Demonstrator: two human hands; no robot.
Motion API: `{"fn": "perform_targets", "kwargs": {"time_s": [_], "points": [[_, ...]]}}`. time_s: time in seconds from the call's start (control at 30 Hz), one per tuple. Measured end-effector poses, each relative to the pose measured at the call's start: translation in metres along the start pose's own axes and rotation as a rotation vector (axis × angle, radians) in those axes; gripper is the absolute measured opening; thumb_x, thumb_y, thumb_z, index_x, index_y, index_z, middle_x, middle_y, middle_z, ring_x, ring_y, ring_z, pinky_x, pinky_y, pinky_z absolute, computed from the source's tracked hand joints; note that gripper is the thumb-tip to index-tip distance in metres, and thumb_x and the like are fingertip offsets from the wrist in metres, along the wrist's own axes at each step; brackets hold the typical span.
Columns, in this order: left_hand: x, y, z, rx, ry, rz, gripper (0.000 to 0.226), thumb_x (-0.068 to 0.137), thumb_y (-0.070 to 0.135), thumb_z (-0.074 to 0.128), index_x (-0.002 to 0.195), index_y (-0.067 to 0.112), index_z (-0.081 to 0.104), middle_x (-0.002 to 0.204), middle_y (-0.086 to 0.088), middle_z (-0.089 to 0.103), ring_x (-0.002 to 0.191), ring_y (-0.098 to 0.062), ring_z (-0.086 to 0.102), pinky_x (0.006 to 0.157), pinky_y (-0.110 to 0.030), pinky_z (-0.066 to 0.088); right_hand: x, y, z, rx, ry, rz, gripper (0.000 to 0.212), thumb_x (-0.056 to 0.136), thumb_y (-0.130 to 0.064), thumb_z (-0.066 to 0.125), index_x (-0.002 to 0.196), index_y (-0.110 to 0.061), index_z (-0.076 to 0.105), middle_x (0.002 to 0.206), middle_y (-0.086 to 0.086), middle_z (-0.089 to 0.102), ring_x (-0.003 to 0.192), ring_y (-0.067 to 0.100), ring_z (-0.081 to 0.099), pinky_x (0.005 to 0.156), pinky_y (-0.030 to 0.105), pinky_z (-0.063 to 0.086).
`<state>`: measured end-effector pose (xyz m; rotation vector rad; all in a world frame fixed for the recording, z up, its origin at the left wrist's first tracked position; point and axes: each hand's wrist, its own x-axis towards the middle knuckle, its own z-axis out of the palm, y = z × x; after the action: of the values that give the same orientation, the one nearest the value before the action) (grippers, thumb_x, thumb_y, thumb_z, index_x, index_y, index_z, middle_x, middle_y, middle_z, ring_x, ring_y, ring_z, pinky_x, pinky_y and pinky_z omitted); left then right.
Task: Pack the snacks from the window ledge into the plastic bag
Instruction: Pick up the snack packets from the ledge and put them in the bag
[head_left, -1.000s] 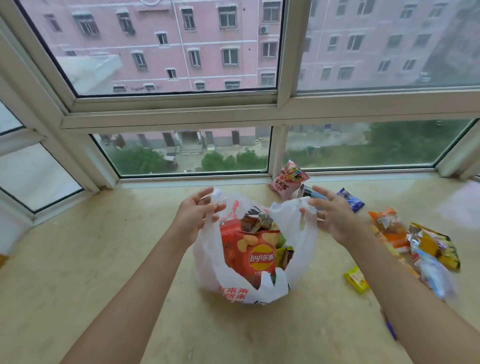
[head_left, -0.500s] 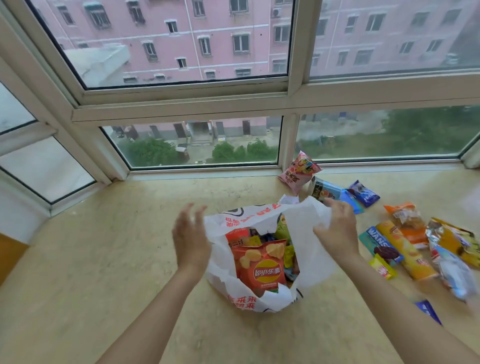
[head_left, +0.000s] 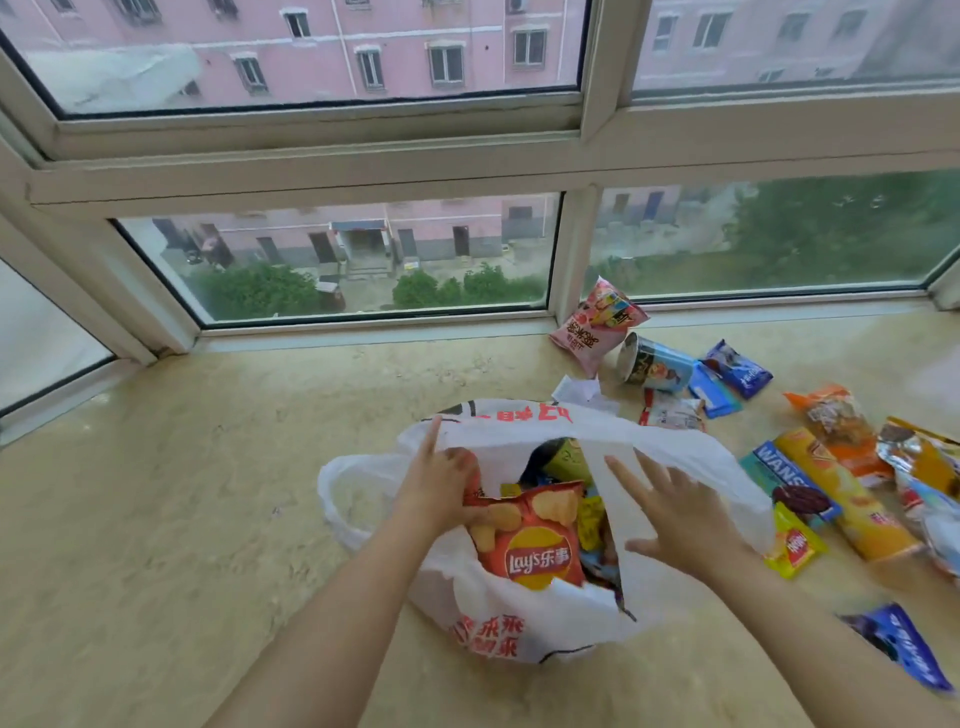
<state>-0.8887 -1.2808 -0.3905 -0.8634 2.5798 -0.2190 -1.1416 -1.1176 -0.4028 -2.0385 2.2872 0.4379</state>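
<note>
A white plastic bag (head_left: 498, 631) with red print stands open on the ledge, holding a red Lay's chip pack (head_left: 535, 551) and several other snacks. My left hand (head_left: 439, 486) grips the top left corner of the chip pack at the bag's mouth, index finger pointing up along the rim. My right hand (head_left: 675, 514) lies with spread, straight fingers on the bag's right side. Loose snacks lie to the right: a pink packet (head_left: 597, 325), a blue cup (head_left: 654, 366), an orange packet (head_left: 836, 431), a yellow packet (head_left: 844, 499), a small yellow sachet (head_left: 795, 545), a blue packet (head_left: 898, 649).
The beige stone ledge (head_left: 208, 493) runs wide to the left of the bag. White window frames (head_left: 569, 260) and glass close off the back and left side. A crumpled receipt (head_left: 576, 389) lies behind the bag.
My left hand let go of the bag's handle, lifted away, then reached into the mouth onto the chip pack. My right hand released the other handle and flattened on the bag. The bag slumped.
</note>
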Motion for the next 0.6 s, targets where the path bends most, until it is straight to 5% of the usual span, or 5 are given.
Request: {"fn": "perform_targets", "kwargs": {"time_s": [0.17,0.3,0.37,0.5,0.6], "points": [[0.014,-0.040,0.011,0.112,-0.064,-0.008,0.112,0.063,0.091,0.041,0.151,0.025,0.018,0.154,0.002,0.033,0.146,-0.020,0.020,0.112,-0.056,-0.018,-0.003,0.040,0.030,0.084,-0.162,0.071,0.124,0.062,-0.085,0.051,0.125,-0.045,-0.048,0.159,-0.006,-0.010,0.147,0.028,0.002,0.113,0.061,0.010],[0.002,-0.017,0.001,0.007,0.227,0.162,0.088,0.070,0.080,0.049,0.136,0.023,0.049,0.136,-0.001,0.054,0.131,-0.024,0.044,0.116,-0.056,0.001,-0.023,0.002,0.017,0.259,-0.170,0.039,0.113,0.074,-0.068,0.060,0.145,-0.039,-0.023,0.159,0.005,-0.017,0.147,0.026,-0.008,0.117,0.046,0.015],[-0.010,0.005,0.000,-0.050,0.462,0.204,0.074,0.072,0.073,0.049,0.121,0.021,0.064,0.124,0.000,0.064,0.124,-0.024,0.052,0.113,-0.058,0.014,-0.033,-0.022,0.001,0.211,-0.048,0.011,0.100,0.080,-0.065,0.056,0.150,-0.035,-0.009,0.157,0.005,-0.022,0.147,0.026,-0.010,0.110,0.045,0.031],[-0.037,0.050,-0.014,-0.203,0.636,0.158,0.071,0.077,0.069,0.052,0.129,0.021,0.060,0.136,0.001,0.056,0.129,-0.020,0.049,0.111,-0.058,0.020,-0.052,-0.047,-0.016,0.260,0.083,0.071,0.078,0.078,-0.063,0.042,0.144,-0.023,0.031,0.152,0.013,0.032,0.135,0.033,0.040,0.090,0.054,0.050],[-0.048,0.069,-0.031,-0.241,0.645,0.105,0.075,0.083,0.065,0.048,0.143,0.021,0.044,0.150,0.001,0.040,0.138,-0.019,0.037,0.113,-0.054,0.020,-0.065,-0.059,-0.036,0.229,0.194,0.078,0.073,0.080,-0.057,0.040,0.142,-0.020,0.034,0.147,0.014,0.040,0.132,0.031,0.039,0.099,0.051,0.044]]}}
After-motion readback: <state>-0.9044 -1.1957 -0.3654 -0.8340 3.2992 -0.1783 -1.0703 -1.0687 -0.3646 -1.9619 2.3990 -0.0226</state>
